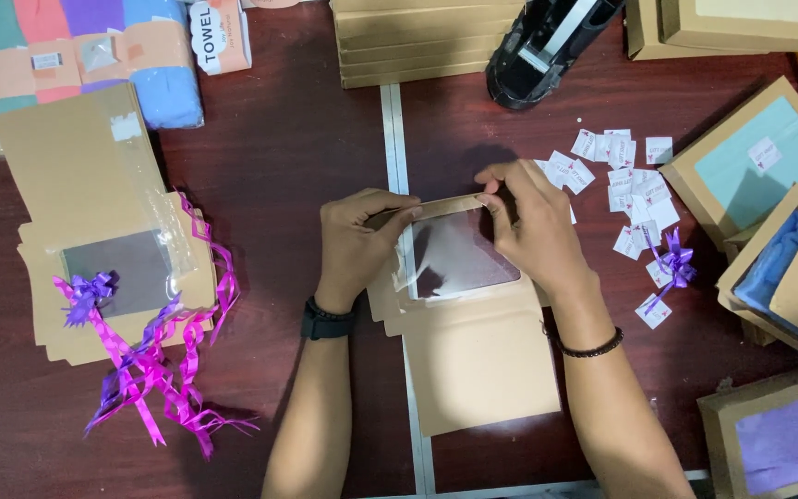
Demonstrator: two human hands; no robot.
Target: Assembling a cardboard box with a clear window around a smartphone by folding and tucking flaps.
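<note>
A flat brown cardboard box blank (482,360) with a clear plastic window (459,259) lies on the dark wooden table in front of me. My left hand (355,245) pinches the blank's far flap at its left end. My right hand (533,222) grips the same flap at its right end, fingers curled over the edge. Both hands hold the flap folded up along the window's far side.
A stack of flat windowed blanks (94,231) with purple ribbon bows (154,365) lies at left. Wrapped towels (76,55) sit at far left. A black tape dispenser (547,46), small white stickers (621,176), a purple bow (674,263) and finished boxes (759,157) fill the right.
</note>
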